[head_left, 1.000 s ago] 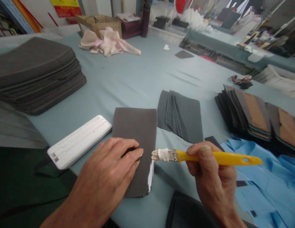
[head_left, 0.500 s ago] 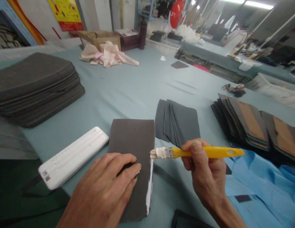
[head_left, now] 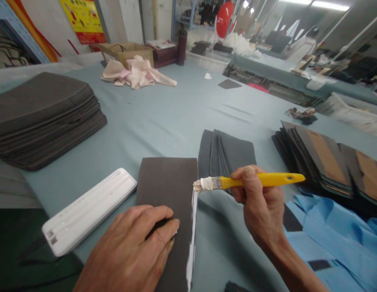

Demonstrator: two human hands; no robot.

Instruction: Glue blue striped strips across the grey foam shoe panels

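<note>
My left hand (head_left: 136, 243) lies with its fingers stretched over a dark brown-grey rectangular piece (head_left: 168, 178), pressing on its top. My right hand (head_left: 261, 202) is wrapped round the yellow handle of a paintbrush (head_left: 264, 179). White paste coats the brush's bristles, which touch the piece's right edge. A strip of white paste (head_left: 192, 243) runs along that edge from the bristles toward me. Just beyond the brush, a fanned stack of thin dark grey sheets (head_left: 237, 150) lies on the table.
On the blue-green table (head_left: 164, 117), a white oblong device (head_left: 91, 211) sits left of my left hand. A tall stack of dark panels (head_left: 45, 117) stands far left. At right lie dark pieces with brown strips (head_left: 322, 158) and blue sheeting (head_left: 328, 227). Pinkish cloth (head_left: 140, 73) lies farther back.
My right hand has moved the brush farther up the piece's right edge, away from me. The white strip now reaches higher. My left hand stays on the piece.
</note>
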